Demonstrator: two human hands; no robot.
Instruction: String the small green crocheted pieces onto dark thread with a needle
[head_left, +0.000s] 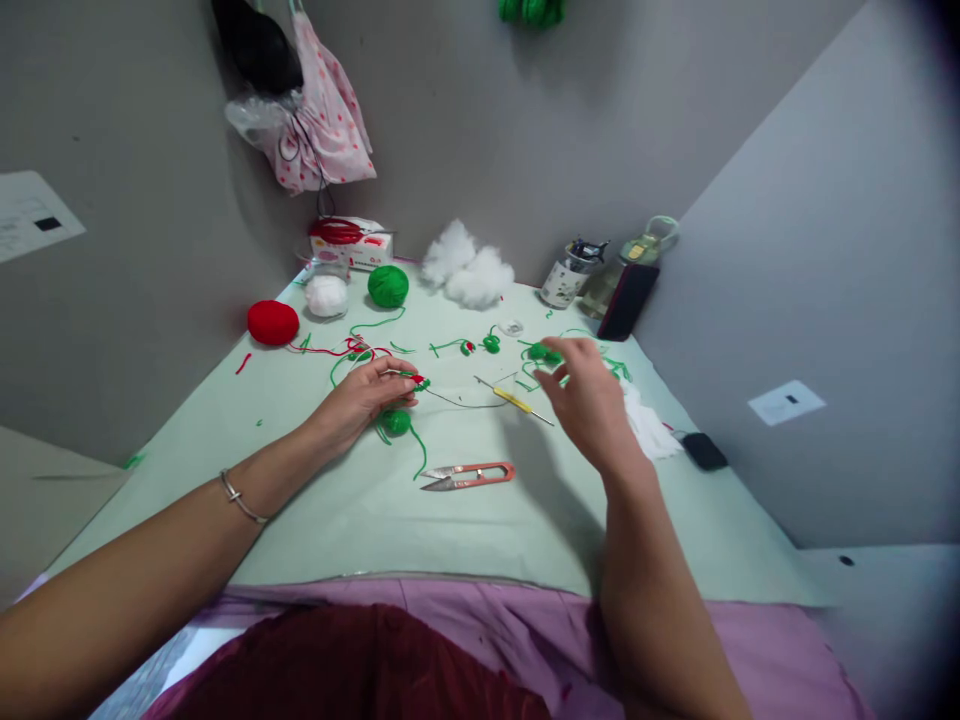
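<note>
The pale table (337, 525) stretches from near edge to orange snips (487, 466); beyond, my left hand (367, 395) pinches the red-green crochet piece (421, 381); my right hand (589, 405) hovers apart, whether gripping I cannot tell; white stuffing (476, 277) sits near the far wall (457, 130).

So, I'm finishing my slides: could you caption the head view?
Left hand pinching a red and green yarn piece, right hand raised, orange snips lying on the table.

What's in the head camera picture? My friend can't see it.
The left hand holds a small red and green yarn piece trailing dark thread; the right hand hovers over the pale table. Between them lies a yellow hook, with orange snips nearer and yarn balls farther back.
</note>
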